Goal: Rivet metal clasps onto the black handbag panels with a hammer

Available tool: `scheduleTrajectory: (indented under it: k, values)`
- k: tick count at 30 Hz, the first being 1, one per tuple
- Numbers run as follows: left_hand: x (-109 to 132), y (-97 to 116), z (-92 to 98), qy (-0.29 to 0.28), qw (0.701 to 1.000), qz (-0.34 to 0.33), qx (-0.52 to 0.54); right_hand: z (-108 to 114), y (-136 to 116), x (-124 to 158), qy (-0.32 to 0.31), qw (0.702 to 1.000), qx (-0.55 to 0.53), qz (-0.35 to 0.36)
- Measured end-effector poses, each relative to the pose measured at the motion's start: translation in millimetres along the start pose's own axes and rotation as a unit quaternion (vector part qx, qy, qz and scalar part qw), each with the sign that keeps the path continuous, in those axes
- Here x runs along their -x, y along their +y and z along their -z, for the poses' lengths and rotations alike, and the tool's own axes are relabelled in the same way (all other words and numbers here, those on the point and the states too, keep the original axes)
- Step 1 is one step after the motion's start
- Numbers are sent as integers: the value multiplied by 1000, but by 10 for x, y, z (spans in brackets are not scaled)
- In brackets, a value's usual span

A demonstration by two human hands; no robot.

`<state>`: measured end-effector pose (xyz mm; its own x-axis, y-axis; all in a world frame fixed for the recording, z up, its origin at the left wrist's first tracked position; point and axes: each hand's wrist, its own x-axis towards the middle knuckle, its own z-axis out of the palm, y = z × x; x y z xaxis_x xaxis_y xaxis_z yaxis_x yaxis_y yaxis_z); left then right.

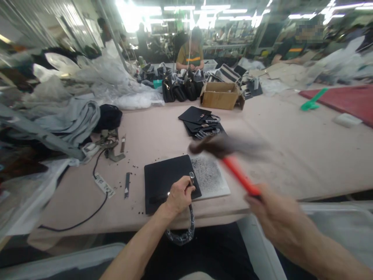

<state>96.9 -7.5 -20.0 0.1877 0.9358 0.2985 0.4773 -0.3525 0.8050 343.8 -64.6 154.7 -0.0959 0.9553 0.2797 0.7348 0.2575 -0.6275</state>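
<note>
My left hand (180, 195) is closed in a pinch around a short metal punch (191, 177), whose shiny top end shows above the fingers. It rests over the right part of a flat black bag panel (163, 175). A plastic-wrapped bag handle (186, 236) loops down from the panel over the table's front edge. In my right hand (271, 210) is a hammer (237, 173) with a red handle, raised to the right of the punch; its head is smeared by motion. A worn, speckled white board (208, 175) lies partly under the panel. The punch's lower tip is hidden.
More black panels with wrapped handles (201, 120) lie beyond the board. Behind them stand a cardboard box (220, 95) and several black bags (177, 89). A dark metal strip (127, 185) and a cable (84, 217) lie at left. A co-worker (190, 54) sits across the table.
</note>
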Motion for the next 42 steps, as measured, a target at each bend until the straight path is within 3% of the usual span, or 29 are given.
scheduleTrajectory:
  k: [2,4,8,12,14,17,20,23,26,29,31,34,38,42]
  values:
    - [3,-5,-4,0,1000,-2,-8,-82,173,29,-123,990,75,-2]
    - [6,-13,-7,-1,1000,-2,-8,-108,356,35,-177,979,102,-25]
    - [13,-20,5,-10,1000,-3,5,-176,728,31,-173,979,28,-107]
    - [18,9,40,-15,1000,-4,14,-473,1214,76,-181,934,-93,-295]
    - [17,33,56,-15,1000,-5,20,-624,1435,81,-179,926,-77,-324]
    - [12,61,67,-17,1000,1,21,-767,1590,19,-136,955,106,-243]
    - [6,73,66,-18,1000,7,13,-898,1458,-91,-56,963,237,-112]
    - [6,74,55,-12,1000,5,6,-1162,1126,-147,-17,985,167,33]
    - [14,60,21,-1,1000,9,23,-1545,818,-92,-73,984,91,132]
    - [0,32,2,55,990,90,92,-1842,695,12,-113,979,94,139]
    - [-28,5,52,131,959,176,180,-1915,699,51,-119,981,93,124]
    - [-44,-58,291,218,902,226,296,-1892,730,46,-129,982,84,110]
    - [151,-249,810,272,892,232,277,-1860,737,25,-122,981,95,119]
    - [599,-526,1194,341,873,278,213,-1903,764,43,-112,977,115,138]
